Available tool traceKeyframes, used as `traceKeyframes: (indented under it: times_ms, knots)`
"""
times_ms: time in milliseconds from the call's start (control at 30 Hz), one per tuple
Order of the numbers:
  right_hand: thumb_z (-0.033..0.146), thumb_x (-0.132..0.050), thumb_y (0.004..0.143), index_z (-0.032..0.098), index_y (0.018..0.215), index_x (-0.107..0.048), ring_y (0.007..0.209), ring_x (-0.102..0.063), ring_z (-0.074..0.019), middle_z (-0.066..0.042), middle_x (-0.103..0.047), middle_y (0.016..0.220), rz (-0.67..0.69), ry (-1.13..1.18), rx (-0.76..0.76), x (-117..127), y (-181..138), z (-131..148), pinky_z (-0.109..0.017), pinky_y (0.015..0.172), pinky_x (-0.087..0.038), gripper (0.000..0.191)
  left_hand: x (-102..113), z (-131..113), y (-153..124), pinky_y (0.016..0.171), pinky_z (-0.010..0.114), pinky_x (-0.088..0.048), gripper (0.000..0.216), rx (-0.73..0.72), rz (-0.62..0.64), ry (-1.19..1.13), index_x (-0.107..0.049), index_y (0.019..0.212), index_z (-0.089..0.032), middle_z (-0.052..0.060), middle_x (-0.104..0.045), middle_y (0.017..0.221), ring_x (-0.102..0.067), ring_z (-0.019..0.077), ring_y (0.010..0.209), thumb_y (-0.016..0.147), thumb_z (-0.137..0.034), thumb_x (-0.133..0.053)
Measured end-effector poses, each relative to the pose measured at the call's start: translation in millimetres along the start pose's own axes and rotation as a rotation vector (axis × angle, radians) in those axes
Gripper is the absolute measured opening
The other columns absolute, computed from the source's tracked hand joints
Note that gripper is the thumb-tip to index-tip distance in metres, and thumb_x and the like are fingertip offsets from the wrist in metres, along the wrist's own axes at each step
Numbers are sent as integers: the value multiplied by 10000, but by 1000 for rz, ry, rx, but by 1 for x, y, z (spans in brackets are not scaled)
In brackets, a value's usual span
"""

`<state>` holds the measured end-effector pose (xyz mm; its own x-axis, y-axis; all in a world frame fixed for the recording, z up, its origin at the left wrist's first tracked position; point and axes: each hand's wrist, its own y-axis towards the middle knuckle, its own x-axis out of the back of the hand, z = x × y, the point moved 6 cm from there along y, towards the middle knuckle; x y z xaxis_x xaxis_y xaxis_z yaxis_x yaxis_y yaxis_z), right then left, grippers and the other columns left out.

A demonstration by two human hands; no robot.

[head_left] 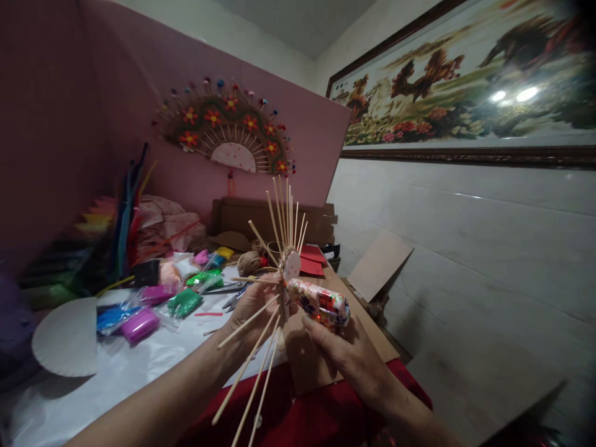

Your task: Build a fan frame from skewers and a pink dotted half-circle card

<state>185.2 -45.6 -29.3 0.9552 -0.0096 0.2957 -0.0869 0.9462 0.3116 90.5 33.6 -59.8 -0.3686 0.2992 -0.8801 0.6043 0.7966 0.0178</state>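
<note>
My left hand [254,310] is closed on a fan frame of thin wooden sticks [284,217] that spread out from a small dotted paper disc [292,266]. Several sticks point up, others slant down past my wrist. My right hand [342,351] grips a floral-patterned glue gun [320,303], its tip against the disc where the sticks meet. Both hands are held above the front right part of the table.
A finished flower-decorated fan [228,133] hangs on the pink board behind. The white-covered table [139,372] holds bags of coloured clay [139,323], a white paper half-circle [67,338], scissors [235,299], a twine ball [248,262], pipe cleaners [125,211] and cardboard [379,264].
</note>
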Motion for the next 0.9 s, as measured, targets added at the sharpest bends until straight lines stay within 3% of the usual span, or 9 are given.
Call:
traceKeyframes:
  times_ms: [133, 367, 533, 700, 900]
  knots:
    - [309, -532, 829, 188, 830, -626, 782, -584, -128, -2, -644, 811, -4, -24, -23, 0, -1, -1, -230, 719, -472, 153, -1, 1, 1, 560, 241, -507, 106, 20, 20, -7, -609, 753, -85, 53, -647, 645, -599, 130, 553, 723, -104, -509]
    - [315, -549, 821, 192, 931, -648, 838, -597, -139, -13, -661, 873, 10, 5, -36, -1, -3, -3, -234, 748, -484, 192, -2, 1, 3, 674, 285, -515, 104, 23, 67, 18, -600, 760, -86, 81, -659, 714, -628, 170, 672, 716, -123, -513]
    - [323, -555, 822, 208, 1000, -645, 918, -594, -144, -21, -666, 948, 25, 60, -34, -3, -3, -2, -247, 829, -471, 230, 0, 3, 2, 608, 255, -511, 111, 40, 50, 19, -601, 774, -87, 63, -639, 664, -618, 156, 630, 722, -141, -519]
    - [331, -555, 820, 206, 1023, -634, 877, -601, -156, -35, -662, 965, 28, 90, -49, -2, -2, -2, -280, 807, -486, 252, 4, 2, 2, 595, 239, -506, 137, 31, 19, 2, -599, 827, -81, 67, -650, 696, -612, 140, 612, 732, -117, -507]
    - [317, -559, 813, 186, 1065, -612, 908, -598, -170, -48, -659, 981, 45, 102, -46, -3, -2, 0, -296, 829, -486, 289, -1, 2, 1, 589, 241, -507, 114, 33, 15, 21, -595, 781, -86, 74, -644, 657, -638, 178, 667, 730, -131, -503]
